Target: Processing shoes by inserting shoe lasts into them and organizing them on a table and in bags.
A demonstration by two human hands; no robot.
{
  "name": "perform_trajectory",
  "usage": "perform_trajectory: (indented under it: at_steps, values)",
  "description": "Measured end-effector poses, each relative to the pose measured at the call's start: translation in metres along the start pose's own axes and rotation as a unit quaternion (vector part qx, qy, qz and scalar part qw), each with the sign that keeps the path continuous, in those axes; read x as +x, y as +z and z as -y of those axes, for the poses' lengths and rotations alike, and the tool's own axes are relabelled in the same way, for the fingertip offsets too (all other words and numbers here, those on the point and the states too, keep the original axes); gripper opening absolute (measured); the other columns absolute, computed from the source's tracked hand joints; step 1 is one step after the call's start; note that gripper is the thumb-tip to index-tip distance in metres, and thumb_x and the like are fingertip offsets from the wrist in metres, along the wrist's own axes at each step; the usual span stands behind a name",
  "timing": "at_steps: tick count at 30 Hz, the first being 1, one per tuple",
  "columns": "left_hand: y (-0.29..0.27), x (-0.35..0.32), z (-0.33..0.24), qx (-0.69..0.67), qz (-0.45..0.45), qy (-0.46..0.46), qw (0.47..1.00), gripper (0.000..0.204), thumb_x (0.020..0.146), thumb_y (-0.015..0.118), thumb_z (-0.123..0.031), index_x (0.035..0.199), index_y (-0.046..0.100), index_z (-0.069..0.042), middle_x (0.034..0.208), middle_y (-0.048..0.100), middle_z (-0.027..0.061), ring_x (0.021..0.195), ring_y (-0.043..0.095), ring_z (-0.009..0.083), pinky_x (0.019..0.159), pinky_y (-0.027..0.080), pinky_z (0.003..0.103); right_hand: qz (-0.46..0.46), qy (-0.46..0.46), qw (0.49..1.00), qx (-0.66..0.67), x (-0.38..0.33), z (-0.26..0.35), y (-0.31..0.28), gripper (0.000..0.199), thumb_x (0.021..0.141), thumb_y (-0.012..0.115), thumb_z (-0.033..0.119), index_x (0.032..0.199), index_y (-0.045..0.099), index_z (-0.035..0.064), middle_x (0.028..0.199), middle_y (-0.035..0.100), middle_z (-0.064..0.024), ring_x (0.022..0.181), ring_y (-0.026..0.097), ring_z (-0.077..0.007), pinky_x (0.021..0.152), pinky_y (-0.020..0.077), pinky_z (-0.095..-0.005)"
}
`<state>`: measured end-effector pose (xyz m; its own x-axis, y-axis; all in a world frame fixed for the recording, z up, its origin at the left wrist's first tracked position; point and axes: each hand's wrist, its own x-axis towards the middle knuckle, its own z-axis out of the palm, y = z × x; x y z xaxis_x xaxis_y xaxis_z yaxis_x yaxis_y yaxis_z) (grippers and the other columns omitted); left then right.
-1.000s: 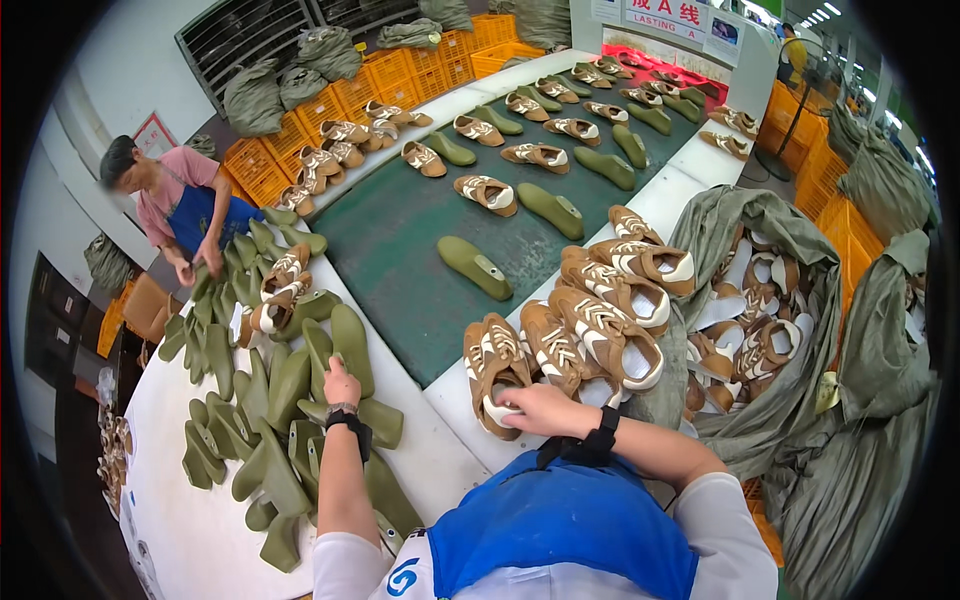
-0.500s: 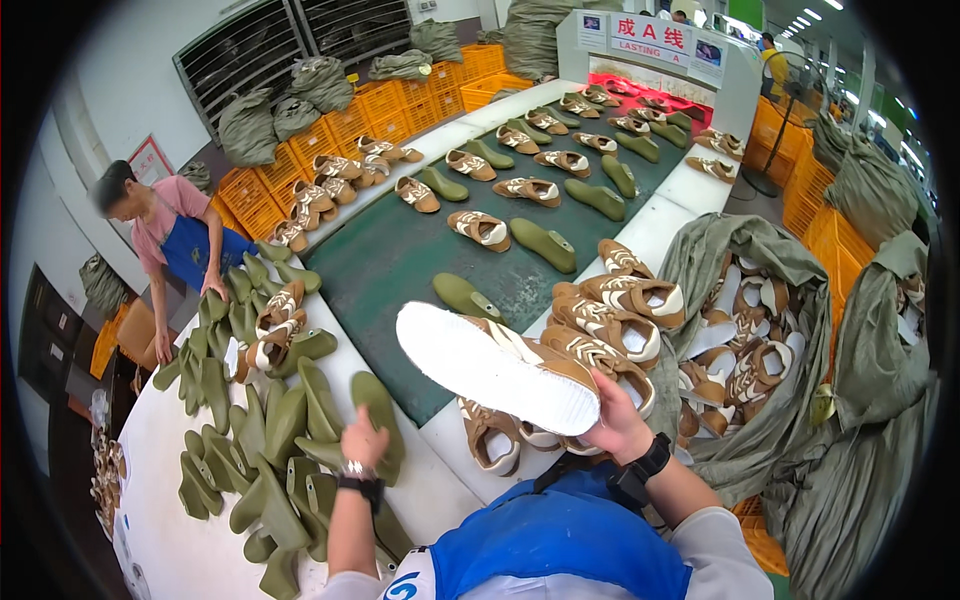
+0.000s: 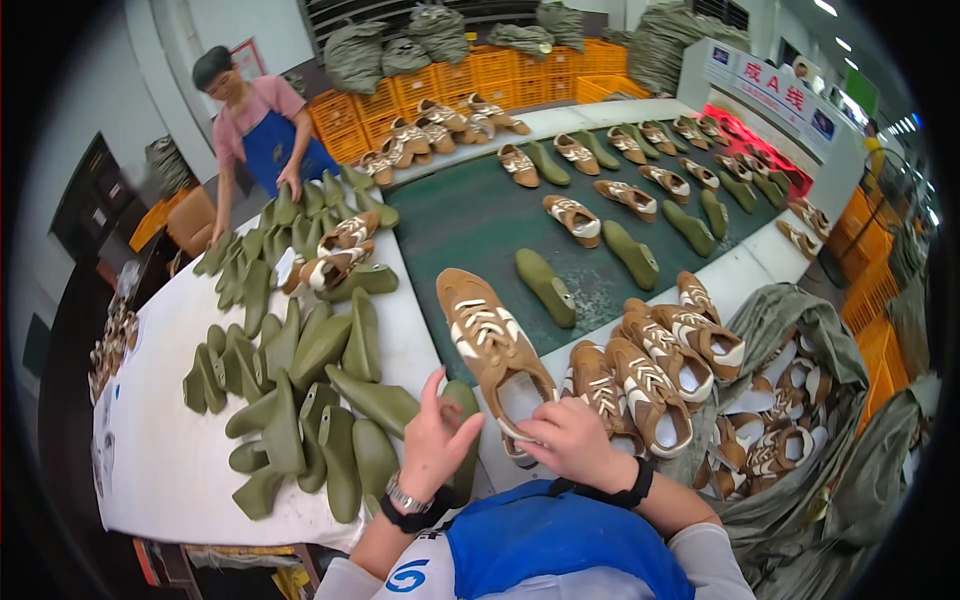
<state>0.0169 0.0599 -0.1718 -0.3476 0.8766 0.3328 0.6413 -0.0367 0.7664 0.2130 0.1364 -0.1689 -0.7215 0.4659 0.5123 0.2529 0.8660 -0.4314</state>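
Note:
My right hand (image 3: 578, 440) is closed on the heel end of a brown sneaker (image 3: 490, 340) with cream stripes and white laces. The shoe is upright, toe pointing away from me, and its pale insole shows through the opening. Just left of the heel is my left hand (image 3: 437, 440), thumb and forefinger spread apart and apparently holding nothing. Partly hidden behind that hand is a green shoe last (image 3: 462, 405) near the table edge. More green lasts (image 3: 345, 450) lie heaped to the left. Several matching brown sneakers (image 3: 650, 395) stand right of my right hand.
A green conveyor belt (image 3: 470, 235) carries sneakers and lasts in rows. Beside the white table (image 3: 160, 450), a person in a blue apron (image 3: 270, 140) touches lasts. A grey-green cloth-lined container (image 3: 800, 310) of sneakers is at right; orange crates (image 3: 480, 75) line the back.
The sneaker in my right hand has turned from showing its white sole to standing upright. My left hand has moved from a last toward the shoe's heel. The view has shifted.

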Motion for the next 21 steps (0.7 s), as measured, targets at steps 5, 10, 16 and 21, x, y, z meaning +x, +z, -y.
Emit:
perform_trajectory:
  at_steps: [5, 10, 16, 21]
  values:
    - [0.015, 0.028, -0.006, 0.132, -0.016, 0.049, 0.990, 0.069, 0.075, 0.066, -0.017, 0.133, 0.033, -0.002, 0.073, 0.062, 0.0177, 0.060, 0.061, 0.0339, 0.053, 0.048, 0.040, 0.047, -0.040, 0.995, 0.076, 0.006, 0.004, 0.014, 0.024, 0.073, 0.071, 0.021, 0.092, 0.063, 0.0088, 0.084, 0.055, -0.0046, 0.070, 0.057, -0.0217, 0.061, 0.0469, -0.0317]
    - [0.011, 0.025, -0.017, 0.063, 0.009, 0.082, 0.995, 0.068, 0.078, 0.063, -0.015, 0.135, 0.029, 0.001, 0.083, 0.063, 0.0223, 0.068, 0.063, 0.0361, 0.057, 0.050, 0.040, -0.047, 0.094, 0.991, 0.084, 0.033, -0.005, -0.017, 0.033, 0.074, 0.069, 0.020, 0.104, 0.061, 0.0109, 0.095, 0.056, -0.0068, 0.070, 0.061, -0.0223, 0.059, 0.0500, -0.0309]
    - [0.009, 0.016, -0.011, 0.045, 0.023, 0.074, 0.996, 0.058, 0.084, 0.056, -0.014, 0.134, 0.032, 0.001, 0.078, 0.062, 0.0235, 0.066, 0.062, 0.0372, 0.057, 0.049, 0.040, -0.125, 0.072, 0.984, 0.106, 0.038, -0.025, 0.001, 0.024, 0.077, 0.065, 0.007, 0.099, 0.060, -0.0004, 0.082, 0.062, -0.0126, 0.069, 0.061, -0.0269, 0.060, 0.0493, -0.0323]
    - [0.009, 0.018, 0.000, 0.085, 0.009, 0.063, 0.994, 0.050, 0.085, 0.055, -0.016, 0.131, 0.040, -0.002, 0.068, 0.061, 0.0194, 0.059, 0.060, 0.0360, 0.052, 0.047, 0.041, -0.103, 0.069, 0.984, 0.129, 0.042, -0.025, 0.001, 0.024, 0.078, 0.065, 0.012, 0.100, 0.060, 0.0038, 0.085, 0.059, -0.0091, 0.068, 0.061, -0.0257, 0.059, 0.0499, -0.0318]
